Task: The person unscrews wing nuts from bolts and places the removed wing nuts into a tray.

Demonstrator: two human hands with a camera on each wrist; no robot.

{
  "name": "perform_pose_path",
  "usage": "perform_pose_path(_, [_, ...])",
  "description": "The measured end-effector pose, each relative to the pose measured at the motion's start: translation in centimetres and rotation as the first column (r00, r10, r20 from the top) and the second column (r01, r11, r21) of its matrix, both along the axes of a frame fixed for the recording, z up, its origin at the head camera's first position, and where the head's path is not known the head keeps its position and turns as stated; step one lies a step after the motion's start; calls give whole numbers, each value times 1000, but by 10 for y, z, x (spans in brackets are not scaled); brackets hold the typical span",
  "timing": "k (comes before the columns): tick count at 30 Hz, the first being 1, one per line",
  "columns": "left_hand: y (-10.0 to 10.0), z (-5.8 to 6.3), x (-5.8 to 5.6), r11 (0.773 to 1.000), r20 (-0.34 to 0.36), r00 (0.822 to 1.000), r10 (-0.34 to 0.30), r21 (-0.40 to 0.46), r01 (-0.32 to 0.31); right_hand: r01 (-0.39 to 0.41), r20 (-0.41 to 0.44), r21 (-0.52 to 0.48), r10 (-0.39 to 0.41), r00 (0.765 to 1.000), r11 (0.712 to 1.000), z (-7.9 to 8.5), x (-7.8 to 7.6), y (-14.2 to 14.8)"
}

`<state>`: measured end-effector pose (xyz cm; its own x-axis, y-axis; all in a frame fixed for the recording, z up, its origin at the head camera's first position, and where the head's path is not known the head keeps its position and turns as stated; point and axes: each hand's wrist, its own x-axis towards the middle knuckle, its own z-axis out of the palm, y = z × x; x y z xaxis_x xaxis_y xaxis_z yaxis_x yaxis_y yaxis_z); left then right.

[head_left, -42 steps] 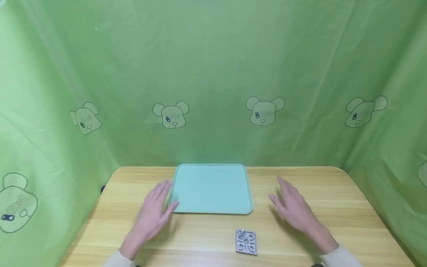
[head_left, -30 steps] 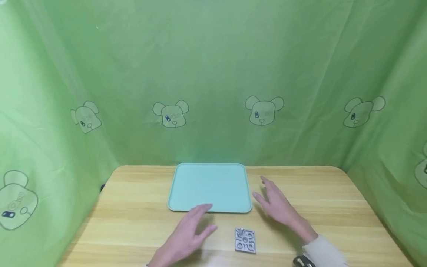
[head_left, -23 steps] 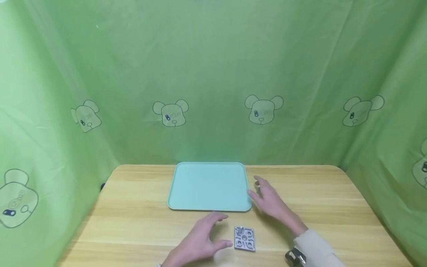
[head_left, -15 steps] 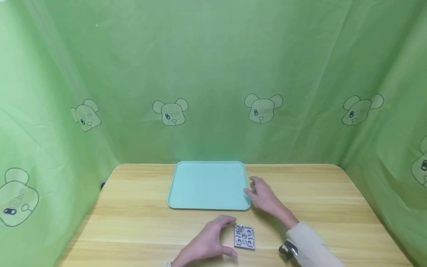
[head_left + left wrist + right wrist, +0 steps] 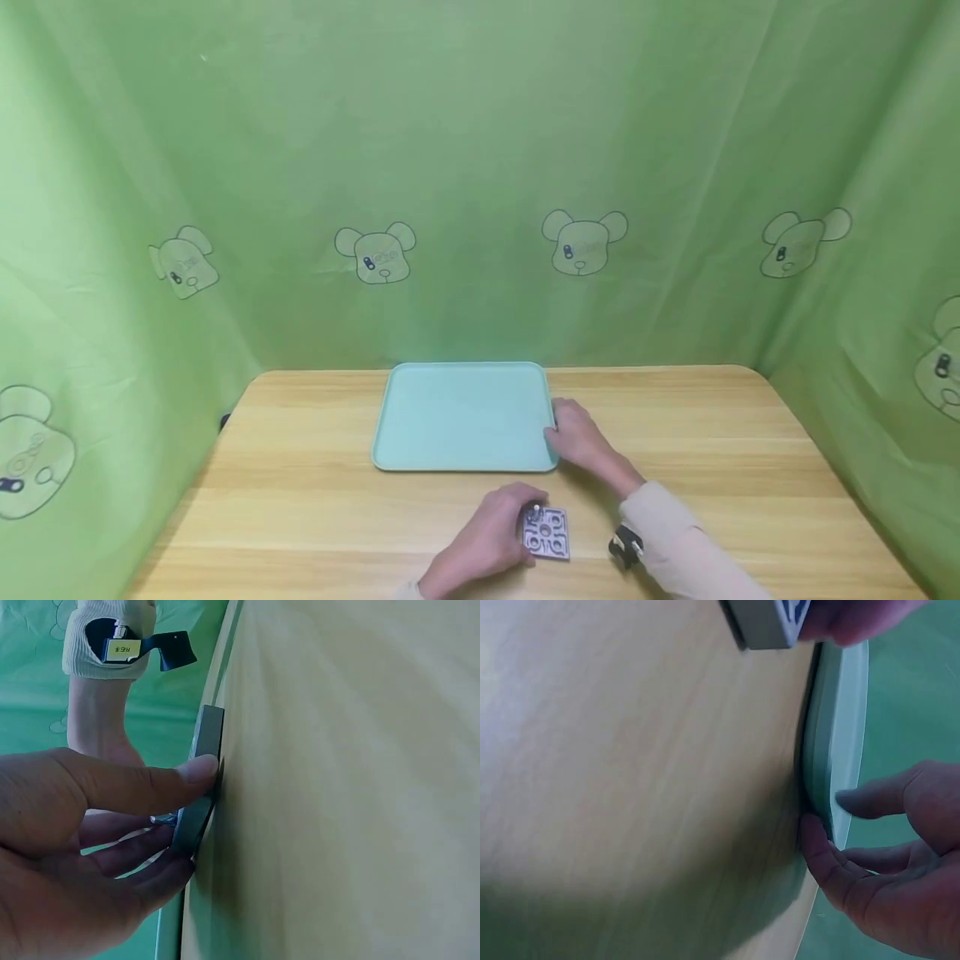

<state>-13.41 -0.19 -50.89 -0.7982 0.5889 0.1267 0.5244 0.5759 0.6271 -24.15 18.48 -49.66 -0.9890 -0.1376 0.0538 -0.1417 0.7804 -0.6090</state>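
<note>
My left hand (image 5: 495,533) pinches a small grey square plate (image 5: 551,537), thumb on its near edge and fingers at the far one. The plate has raised grooves and several round holes, with a small shiny metal piece (image 5: 536,514) standing at its far left corner. In the left wrist view the plate (image 5: 196,817) is seen edge-on, close to the tabletop. A light turquoise tray (image 5: 465,417) lies flat behind it. At the tray's right side my right hand (image 5: 581,437) grips the rim (image 5: 841,750), thumb above it and fingers curled at its side and underneath.
The wooden table (image 5: 300,500) has rounded far corners. A green curtain (image 5: 480,167) printed with bear heads surrounds it at the back and both sides. A black device (image 5: 626,547) is strapped at the right wrist.
My left hand has moved right from the tray's left side to the grey plate and taken hold of it. My right hand has moved left onto the tray's right rim.
</note>
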Motion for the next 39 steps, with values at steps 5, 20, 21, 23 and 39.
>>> perform_pose_path(5, [-2, 3, -1, 999, -33, 999, -36, -23, 36, 8, 25, 39, -9, 1000, 999, -1, -3, -1])
perform_pose_path(20, [-27, 8, 1, 996, 56, 997, -53, -69, 57, 23, 89, 0, -23, 996, 1000, -1, -6, 18])
perform_pose_path(21, [-29, 8, 0, 996, 58, 997, -54, -71, 58, 22, 83, 11, -23, 996, 1000, -1, -6, 21])
perform_pose_path(23, [-32, 8, 0, 996, 64, 997, -52, -73, 57, 24, 84, 13, -25, 996, 1000, -1, -5, 25])
perform_pose_path(39, [-49, 15, -12, 977, 171, 981, -97, -173, 127, 31, 134, 39, -36, 990, 999, 1, -2, 53])
